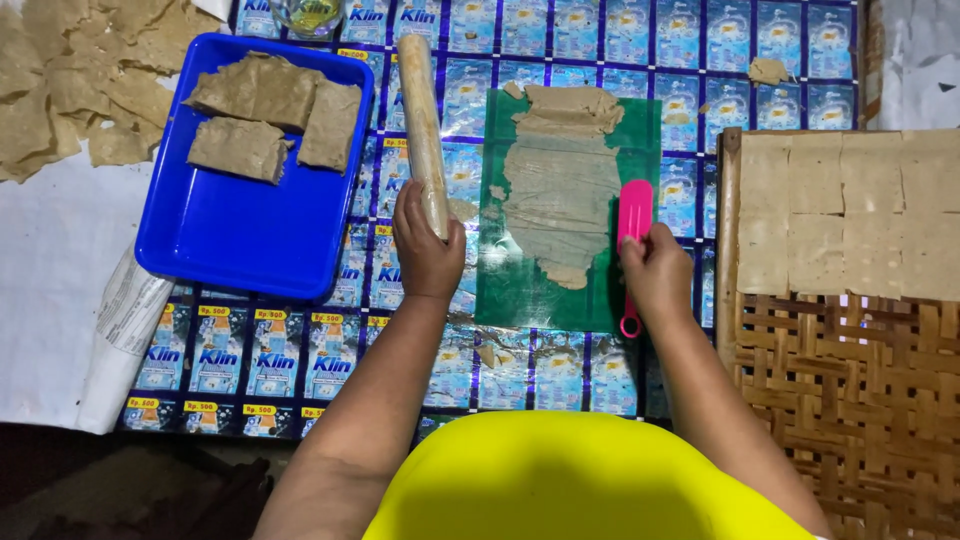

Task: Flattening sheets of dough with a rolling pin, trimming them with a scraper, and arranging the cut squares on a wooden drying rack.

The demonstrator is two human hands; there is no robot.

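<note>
The lower end of the rolling pin (pixel 422 130) is hidden inside the left hand (pixel 425 250), which is closed around it; the pin lies on the sachet-printed mat (pixel 700 60), between the blue tray (pixel 230 225) and the green sheet (pixel 520 290). The middle of the pink scraper (pixel 634 215) is covered by the right hand (pixel 655 270), which is clenched around its handle; only the flat blade above and a small loop below the fist are seen. The blade is set at the right edge of the rolled dough (pixel 560 200), which is spread thin and ragged on the green sheet, with a thicker lump at its far end.

A glass container (pixel 312 15) is cut off by the top edge, and its contents cannot be made out. The woven bamboo rack (pixel 840 400) is cut off at the right and bottom edges. The pile of dough scraps (pixel 70 80) is cut off at the top-left corner and cannot be counted.

In the blue tray 3 dough blocks (pixel 265 110) are counted. On the rack 2 rows of cut squares (pixel 840 210) are seen, about 4 across, though the seams are faint. 1 small dough crumb (pixel 768 70) lies apart on the mat.
</note>
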